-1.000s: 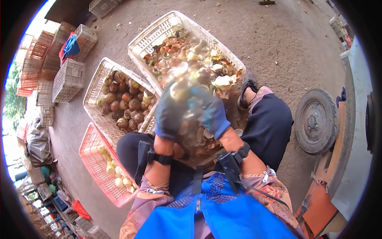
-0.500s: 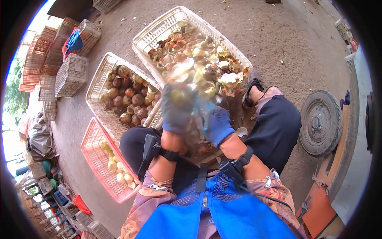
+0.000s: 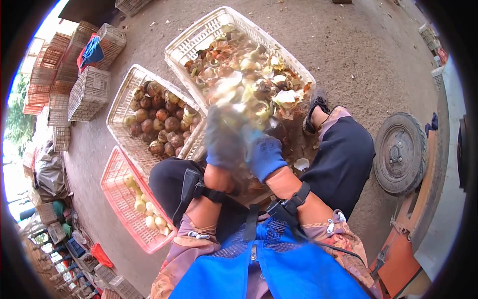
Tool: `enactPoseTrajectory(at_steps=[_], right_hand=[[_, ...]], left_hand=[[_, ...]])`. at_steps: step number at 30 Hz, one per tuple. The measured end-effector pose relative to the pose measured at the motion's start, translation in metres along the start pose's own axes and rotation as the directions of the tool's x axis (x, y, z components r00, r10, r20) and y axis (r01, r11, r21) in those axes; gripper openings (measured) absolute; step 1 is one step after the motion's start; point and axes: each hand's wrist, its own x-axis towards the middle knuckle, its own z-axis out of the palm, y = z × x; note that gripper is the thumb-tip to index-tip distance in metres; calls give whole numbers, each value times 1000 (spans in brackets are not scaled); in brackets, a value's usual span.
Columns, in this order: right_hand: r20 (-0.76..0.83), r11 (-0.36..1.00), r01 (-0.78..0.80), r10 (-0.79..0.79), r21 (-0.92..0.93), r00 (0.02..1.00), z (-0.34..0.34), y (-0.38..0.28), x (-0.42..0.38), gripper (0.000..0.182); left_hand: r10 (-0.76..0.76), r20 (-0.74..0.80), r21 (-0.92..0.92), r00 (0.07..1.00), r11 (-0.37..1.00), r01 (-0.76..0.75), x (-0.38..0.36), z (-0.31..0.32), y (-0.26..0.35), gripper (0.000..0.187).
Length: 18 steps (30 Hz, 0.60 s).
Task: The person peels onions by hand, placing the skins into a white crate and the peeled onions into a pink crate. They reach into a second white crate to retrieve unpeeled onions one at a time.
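Note:
My left hand [image 3: 223, 142], in a grey-blue work glove, is closed around what looks like an onion, though a blur over the fingertips hides most of it. Close beside it my right hand [image 3: 265, 153], in a blue glove, has its fingers curled in; anything they grip is hidden by the blur. Both hands are over the near edge of a large white crate [image 3: 279, 42] heaped with onion skins and scraps [image 3: 259, 74]. To the left, a second white crate [image 3: 117, 107] holds brown-skinned onions [image 3: 159, 119]. Pale peeled onions [image 3: 150, 219] lie in a pink crate [image 3: 122, 209].
My knees flank the hands, with a shoe [image 3: 318, 107] beside the scrap crate. A wheel [image 3: 398, 153] and an orange metal part [image 3: 398, 264] are on the right. Stacked crates [image 3: 89, 94] stand at the far left. A white scrap [image 3: 301, 164] lies near my right knee.
My right hand and forearm have shifted slightly left and down. The left hand has moved a little to the right, staying closed. The crates have kept their places.

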Motion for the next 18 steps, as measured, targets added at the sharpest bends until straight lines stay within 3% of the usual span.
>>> enactPoseTrajectory(at_steps=[1, 3, 4, 5, 6, 7, 8, 9, 13, 15, 16, 17, 18], right_hand=[[-6, 997, -27, 26, -74, 1000, 1, -1, 2, 17], [-13, 988, -60, 59, -146, 998, 1, -2, 5, 22], [43, 981, -87, 96, -175, 994, 1, -1, 9, 23], [99, 973, -111, 134, -204, 986, 0, 0, 12, 25], [98, 972, -115, 137, -204, 986, 1, 2, 13, 25], [122, 975, -119, 143, -186, 982, 4, 5, 15, 24], [145, 978, -125, 150, -168, 978, 5, 8, 17, 22], [146, 978, -127, 152, -168, 978, 5, 9, 17, 22], [171, 973, -142, 173, -182, 970, 3, 9, 20, 24], [133, 971, -126, 155, -204, 979, -3, 8, 20, 23], [162, 958, -149, 193, -246, 968, -11, 0, 20, 24], [190, 942, -169, 229, -289, 955, -14, -6, 21, 26], [190, 943, -169, 229, -288, 955, -13, -8, 20, 26]], left_hand=[[-1, 2, 1, 1000, 1000, 1, 2, -2, -1, 28], [291, 44, 303, 956, 908, -291, 4, -4, 0, 21], [291, 47, 300, 956, 908, -291, 3, -2, 8, 21], [11, 6, -337, 1000, 942, -8, 1, 1, 21, 18], [-239, 144, -821, 960, 513, 251, -1, 2, 28, 16], [-238, 147, -820, 960, 513, 253, -1, 2, 19, 16], [-155, 87, -587, 984, 790, 177, 0, 2, 3, 17], [-56, 59, -275, 997, 959, 70, -2, 3, -12, 18], [-104, 92, -422, 990, 897, 133, -5, 1, -18, 18], [-122, 333, -692, 935, 642, 330, -2, -1, -15, 18], [-120, 334, -692, 935, 642, 330, -6, -2, -14, 18], [159, 124, -77, 979, 986, -151, -12, -4, -16, 18], [488, 159, 625, 858, 624, -470, -16, -4, -19, 19]])
